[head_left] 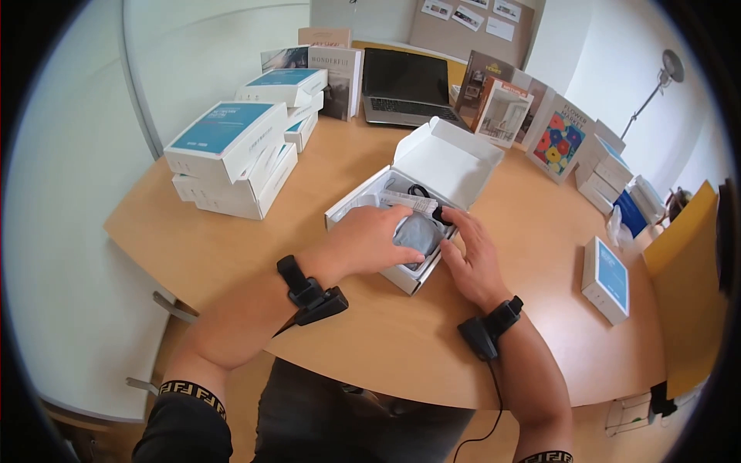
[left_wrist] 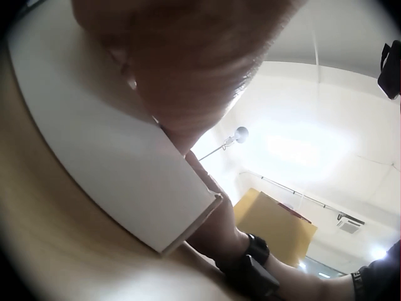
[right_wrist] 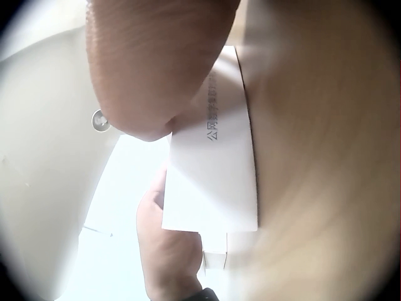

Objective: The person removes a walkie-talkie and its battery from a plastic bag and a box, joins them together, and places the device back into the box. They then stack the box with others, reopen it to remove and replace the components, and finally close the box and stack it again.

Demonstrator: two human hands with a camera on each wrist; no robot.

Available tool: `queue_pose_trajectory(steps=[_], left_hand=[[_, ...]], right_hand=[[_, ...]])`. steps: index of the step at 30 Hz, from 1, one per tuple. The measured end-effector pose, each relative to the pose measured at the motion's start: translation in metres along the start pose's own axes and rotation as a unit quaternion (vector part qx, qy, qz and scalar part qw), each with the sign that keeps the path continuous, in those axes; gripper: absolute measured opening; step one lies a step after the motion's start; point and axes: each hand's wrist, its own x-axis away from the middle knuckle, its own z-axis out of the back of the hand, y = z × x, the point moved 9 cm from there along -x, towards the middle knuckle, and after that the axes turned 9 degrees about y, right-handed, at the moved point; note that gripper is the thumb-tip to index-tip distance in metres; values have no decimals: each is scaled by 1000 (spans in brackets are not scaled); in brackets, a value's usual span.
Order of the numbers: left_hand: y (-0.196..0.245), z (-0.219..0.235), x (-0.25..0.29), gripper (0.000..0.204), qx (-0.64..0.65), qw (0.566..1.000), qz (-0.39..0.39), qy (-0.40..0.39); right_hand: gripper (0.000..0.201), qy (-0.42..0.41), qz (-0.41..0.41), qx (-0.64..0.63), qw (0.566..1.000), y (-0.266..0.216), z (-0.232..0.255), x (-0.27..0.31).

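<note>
A white cardboard box [head_left: 411, 279] stands on the table with its lid [head_left: 449, 158] folded back. Inside lies a rounded grey item [head_left: 419, 234], apparently in clear plastic. My left hand [head_left: 369, 238] reaches over the near left wall, thumb and fingers spread around the grey item. At the right wall is my right hand [head_left: 472, 258], its fingertips by a small black piece [head_left: 441, 216] and its thumb near the grey item. A printed white packet [head_left: 409, 201] and a coiled black cable [head_left: 417, 190] lie behind. The box wall [left_wrist: 119, 157] hides the left fingertips in the left wrist view.
Stacked white boxes with blue tops [head_left: 225, 133] stand at the left. A laptop [head_left: 407, 86] sits at the back, with upright books [head_left: 502, 112] to its right. Another blue-topped box [head_left: 607, 279] lies near the right table edge.
</note>
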Motion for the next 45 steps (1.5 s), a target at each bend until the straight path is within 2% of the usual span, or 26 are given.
queue_pose_trajectory(steps=[6,8,12,14,18,24,27,29,30,32,36,37,38,39,40,41,42,43,45], left_hand=[[-1,4,5,67,0,1000,20,18],[-4,2,4,66,7,1000,11,26],[-6,-1,5,65,13,999,-12,49],[-5,2,6,64,16,999,-7,49],[-7,1,6,63,19,997,-13,69],[-10,0,5,67,10,997,-5,79],[-9,2,6,72,6,997,2,79],[-6,6,7,74,6,997,7,80],[-4,7,7,75,5,997,10,79],[-5,7,10,74,24,994,21,102],[-7,11,13,67,53,989,36,136],[-6,11,13,67,54,989,33,134],[-5,12,12,65,60,989,32,131],[-5,12,12,62,65,989,30,130],[-6,9,11,62,66,989,28,128],[-5,12,11,61,85,982,2,166],[-3,17,12,60,104,973,-25,203],[0,20,12,60,104,973,-27,202],[-6,15,11,59,127,982,37,133]], right_hand=[[44,-14,7,26,1000,-8,-6,-8],[35,0,15,76,997,-13,-7,-13],[27,30,11,97,995,-16,-5,-23],[21,-54,-108,86,989,-3,-10,-32],[17,-63,-84,107,989,-18,-9,-44],[16,-16,-86,94,992,-29,-2,-52],[15,8,-81,41,996,-48,5,-54],[12,14,-19,20,1000,-71,7,-53],[12,13,-21,21,999,-76,7,-52],[9,-2,85,-9,996,-103,4,-47],[9,-5,125,-25,992,-94,0,-46],[10,34,56,-136,988,-74,3,-55],[11,72,-13,-246,967,-54,6,-60],[11,75,-14,-243,967,-47,6,-63],[13,83,-50,-212,972,-33,8,-65],[15,91,-86,-181,975,-20,9,-65],[21,74,-86,-116,987,-12,9,-64],[21,77,-86,-115,987,-3,8,-62],[27,36,-59,-38,997,6,-1,-58]])
